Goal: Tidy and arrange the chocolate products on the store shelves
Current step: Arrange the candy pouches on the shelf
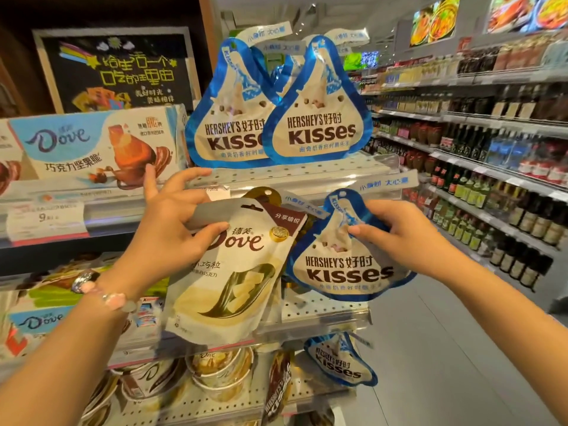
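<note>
While gripping the top of a cream Dove pouch (233, 281) between thumb and fingers, left hand (172, 229) raised in front of the shelf edge (276, 179), index finger stretched out toward the Dove box (92, 146) on the far left. Bead bracelet (101, 293) around that wrist. Right hand (399, 235) pinched on the upper part of a blue-and-white Kisses bag (347, 269), held just right of the pouch with their edges meeting or overlapping. Above, two more Kisses bags (319, 124) hanging side by side over the top shelf, the right one in front. Lower down, another Kisses bag (341, 361) hanging near the bottom, with tubs (221, 373) on the shelf to its left, possibly Dove, lettering blurred. Far right, long shelves of bottles (507, 167) along the aisle.
</note>
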`<state>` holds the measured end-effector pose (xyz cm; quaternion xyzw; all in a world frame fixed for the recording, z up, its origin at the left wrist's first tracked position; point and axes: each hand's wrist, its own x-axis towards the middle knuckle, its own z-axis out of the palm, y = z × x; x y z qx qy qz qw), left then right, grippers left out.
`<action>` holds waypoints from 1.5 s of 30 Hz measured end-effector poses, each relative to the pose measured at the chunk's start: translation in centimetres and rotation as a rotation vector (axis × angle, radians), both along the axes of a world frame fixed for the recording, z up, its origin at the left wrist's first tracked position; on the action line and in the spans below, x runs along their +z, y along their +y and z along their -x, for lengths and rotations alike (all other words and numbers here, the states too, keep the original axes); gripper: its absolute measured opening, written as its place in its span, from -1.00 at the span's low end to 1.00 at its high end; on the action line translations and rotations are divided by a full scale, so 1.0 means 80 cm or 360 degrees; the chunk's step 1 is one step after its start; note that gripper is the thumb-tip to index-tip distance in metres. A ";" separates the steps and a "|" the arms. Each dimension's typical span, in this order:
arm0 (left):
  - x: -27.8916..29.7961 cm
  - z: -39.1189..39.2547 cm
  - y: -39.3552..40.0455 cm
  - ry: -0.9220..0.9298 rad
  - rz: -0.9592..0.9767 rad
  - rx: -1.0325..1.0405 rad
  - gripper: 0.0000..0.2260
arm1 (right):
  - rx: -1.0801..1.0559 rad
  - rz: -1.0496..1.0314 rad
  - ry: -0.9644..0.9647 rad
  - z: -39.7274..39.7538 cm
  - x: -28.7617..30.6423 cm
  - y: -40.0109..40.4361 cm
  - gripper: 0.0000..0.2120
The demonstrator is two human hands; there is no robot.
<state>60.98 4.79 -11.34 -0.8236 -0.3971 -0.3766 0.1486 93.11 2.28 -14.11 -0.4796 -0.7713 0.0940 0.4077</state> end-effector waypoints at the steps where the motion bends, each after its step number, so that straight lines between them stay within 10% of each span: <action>1: 0.000 0.000 0.001 -0.0014 0.0006 0.0006 -0.84 | 0.0002 -0.0061 0.0008 0.001 0.008 -0.004 -0.74; 29: 0.015 0.006 -0.001 -0.0080 0.0349 -0.0153 -0.87 | 0.0267 -0.0353 0.0538 0.072 0.185 0.059 -0.83; 45: 0.019 0.009 -0.002 -0.0067 0.0420 -0.0196 -0.90 | 0.0244 -0.0214 0.0288 0.116 0.182 0.120 -0.76</action>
